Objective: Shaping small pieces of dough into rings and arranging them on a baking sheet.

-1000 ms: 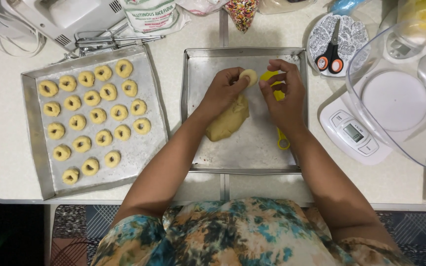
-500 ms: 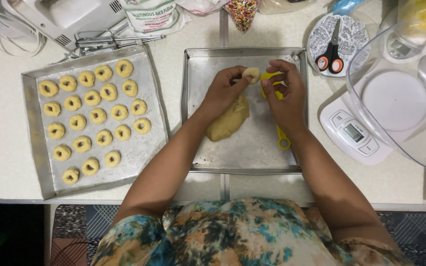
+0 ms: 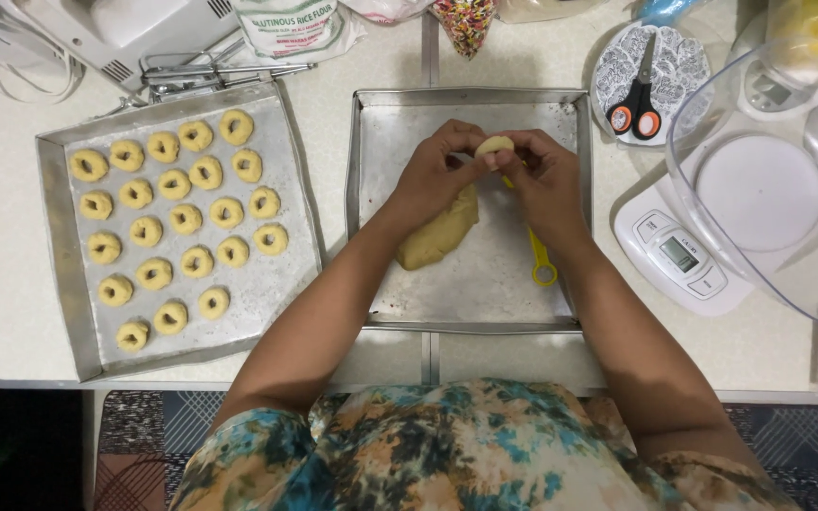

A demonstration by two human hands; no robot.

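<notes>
Over the right metal tray (image 3: 381,208), my left hand (image 3: 437,170) and my right hand (image 3: 542,180) meet around a small ball of pale yellow dough (image 3: 494,145), pinched between the fingertips of both. A larger lump of the same dough (image 3: 437,232) lies on the tray under my left wrist. A yellow measuring spoon (image 3: 540,260) lies on the tray below my right hand, partly hidden by it.
A second tray (image 3: 267,293) on the left carries several ring-shaped dough pieces (image 3: 172,222). Scissors (image 3: 638,90) rest on a patterned plate, and a white kitchen scale (image 3: 679,255) sits under a clear bowl (image 3: 778,180) on the right. A hand mixer (image 3: 115,33) and bags stand at the back.
My right hand has let go of the yellow spoon, which now lies on the tray. Both hands have closed in around the small dough piece.
</notes>
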